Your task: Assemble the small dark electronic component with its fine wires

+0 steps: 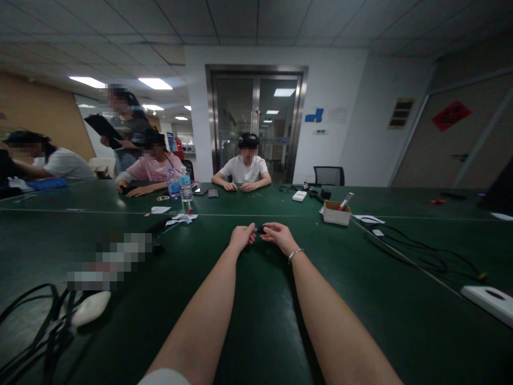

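Note:
Both my arms reach forward over the green table (260, 299). Between my hands is a small dark object (259, 230), too small and dim for me to name. My left hand (242, 239) is closed, its thumb and fingers pinched at the object's left end. From the other side my right hand (278, 237), with a silver bracelet (295, 254) at the wrist, pinches its right end. The fingers partly hide the object, which is held just above the tabletop or against it; I cannot tell which.
Water bottles (185, 185) and paper scraps (182, 218) are at the left. A small box (336, 213) with a pen-like item stands right of my hands, near black cables (425, 251) and a white power strip (489, 302). A person (245, 169) sits opposite; others are at the left.

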Motion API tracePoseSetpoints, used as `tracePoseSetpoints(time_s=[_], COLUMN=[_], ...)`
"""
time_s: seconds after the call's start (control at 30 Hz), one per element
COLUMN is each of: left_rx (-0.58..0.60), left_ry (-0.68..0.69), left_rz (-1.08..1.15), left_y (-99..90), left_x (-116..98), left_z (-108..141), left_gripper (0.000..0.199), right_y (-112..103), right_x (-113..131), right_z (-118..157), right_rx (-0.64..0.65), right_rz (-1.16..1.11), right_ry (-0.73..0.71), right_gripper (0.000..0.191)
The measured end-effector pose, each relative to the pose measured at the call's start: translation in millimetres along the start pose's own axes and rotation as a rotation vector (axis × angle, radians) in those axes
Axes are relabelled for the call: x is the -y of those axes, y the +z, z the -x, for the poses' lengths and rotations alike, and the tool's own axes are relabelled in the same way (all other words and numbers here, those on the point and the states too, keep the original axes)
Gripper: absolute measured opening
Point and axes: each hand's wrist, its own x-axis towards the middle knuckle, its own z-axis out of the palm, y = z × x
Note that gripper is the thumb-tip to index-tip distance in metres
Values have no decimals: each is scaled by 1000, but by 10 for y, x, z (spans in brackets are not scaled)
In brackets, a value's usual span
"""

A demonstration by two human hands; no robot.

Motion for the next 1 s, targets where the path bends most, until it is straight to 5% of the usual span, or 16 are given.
tracePoseSetpoints(time_s=[0.33, 1.0], left_rx=[-50, 118], left_ry=[-166, 89], left_rz=[23, 74], left_y=[10, -3], left_x=[-15, 70], left_z=[-113, -3], left_gripper=[46, 25], right_y=[54, -84], right_x=[26, -127], right_z=[-17, -90], right_rx=[24, -60], right_rz=[-9, 45], right_ry=[-84, 51], right_gripper=[30, 9])
